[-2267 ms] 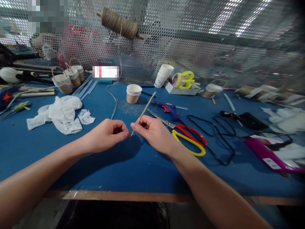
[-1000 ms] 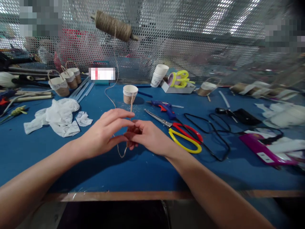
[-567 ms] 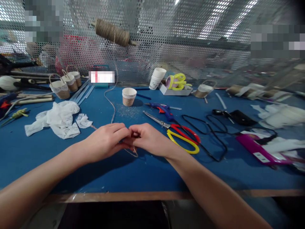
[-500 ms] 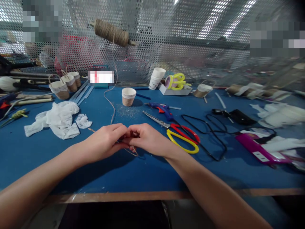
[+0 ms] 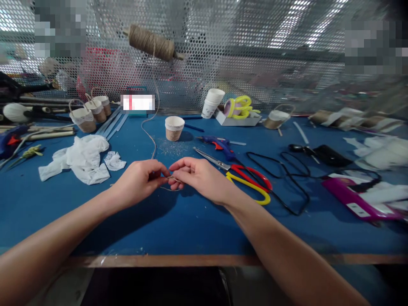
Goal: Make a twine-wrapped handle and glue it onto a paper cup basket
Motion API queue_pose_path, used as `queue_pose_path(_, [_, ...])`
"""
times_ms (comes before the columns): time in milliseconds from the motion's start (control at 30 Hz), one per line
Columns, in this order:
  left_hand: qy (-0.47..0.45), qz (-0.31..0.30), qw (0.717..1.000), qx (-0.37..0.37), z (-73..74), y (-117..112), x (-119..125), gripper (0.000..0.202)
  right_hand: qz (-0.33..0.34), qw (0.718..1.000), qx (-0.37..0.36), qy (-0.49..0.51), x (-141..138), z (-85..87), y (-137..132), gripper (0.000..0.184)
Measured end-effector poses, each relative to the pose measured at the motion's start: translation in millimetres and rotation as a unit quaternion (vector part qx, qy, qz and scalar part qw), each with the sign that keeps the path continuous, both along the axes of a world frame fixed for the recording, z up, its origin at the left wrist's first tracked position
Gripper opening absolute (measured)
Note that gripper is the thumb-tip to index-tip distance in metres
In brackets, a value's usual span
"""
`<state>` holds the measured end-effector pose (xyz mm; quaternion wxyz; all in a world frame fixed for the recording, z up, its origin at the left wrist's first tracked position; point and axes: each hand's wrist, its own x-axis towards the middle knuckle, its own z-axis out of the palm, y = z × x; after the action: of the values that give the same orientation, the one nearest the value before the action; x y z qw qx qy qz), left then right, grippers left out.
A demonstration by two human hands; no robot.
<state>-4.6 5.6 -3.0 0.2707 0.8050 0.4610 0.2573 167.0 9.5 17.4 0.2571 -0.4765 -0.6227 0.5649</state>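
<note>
Thin brown twine point(image 5: 155, 146) runs down from a spool point(image 5: 151, 42) hung on the mesh and across the table to my hands. My left hand point(image 5: 140, 178) pinches the twine between thumb and fingers. Close beside it, my right hand point(image 5: 191, 176) also grips the twine, its fingers curled, and a loop of it hangs just below the fingertips. Beyond my hands a small paper cup point(image 5: 174, 128) wrapped in brown with a white lace rim stands upright. Scissors point(image 5: 236, 172) with red and yellow handles lie right of my right hand.
A blue glue gun point(image 5: 219, 145) and its black cord lie behind the scissors. White lace fabric point(image 5: 79, 159) is heaped at left, with several handled cups point(image 5: 83, 120) behind. Stacked white cups point(image 5: 213, 103) stand at the back; a purple power strip point(image 5: 350, 197) lies at right.
My hands have moved slightly apart and up, with fingertips that were bunched together now showing the twine between them. The view has shifted a little.
</note>
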Motion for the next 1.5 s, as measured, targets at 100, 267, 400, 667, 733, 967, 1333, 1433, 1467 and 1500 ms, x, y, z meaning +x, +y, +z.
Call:
queue_pose_path(100, [-0.048,0.008,0.998,-0.030,-2.3,1,-1,0.013,0.003,1.000,0.002,0.011,2,-0.1,1,0.008])
queue_pose_path(267, [-0.117,0.009,0.986,-0.121,-0.3,-1,2,0.011,0.023,0.996,0.055,-0.063,5,1.7,1,0.005])
queue_pose_path(400, [-0.147,0.015,0.980,-0.137,2.2,-4,4,0.007,0.017,0.992,0.084,-0.095,5,3.6,-1,0.009])
queue_pose_path(667, [-0.204,0.019,0.967,-0.153,0.3,-5,7,0.009,-0.005,0.990,0.115,-0.075,4,1.4,-5,0.010])
queue_pose_path(733, [-0.213,0.021,0.963,-0.162,0.6,-6,7,0.010,-0.007,0.991,0.115,-0.064,3,0.0,-4,0.010])
queue_pose_path(967, [-0.208,0.041,0.966,-0.146,2.4,-8,9,0.010,-0.020,0.992,0.120,-0.044,2,-0.5,-5,0.011])
queue_pose_path(1333, [-0.246,0.061,0.955,-0.154,-1.8,-5,6,0.011,0.010,0.991,0.125,-0.047,1,-7.6,-5,0.013])
queue_pose_path(1433, [-0.258,0.076,0.950,-0.159,-1.9,-2,3,0.012,0.040,0.973,0.189,-0.124,7,-1.9,0,0.013])
queue_pose_path(1467, [-0.266,0.084,0.946,-0.164,-1.9,-1,2,0.013,0.038,0.959,0.224,-0.169,11,1.6,2,0.014])
queue_pose_path(1500, [-0.276,0.090,0.942,-0.170,-1.9,0,1,0.014,0.028,0.940,0.258,-0.221,17,5.3,5,0.014])
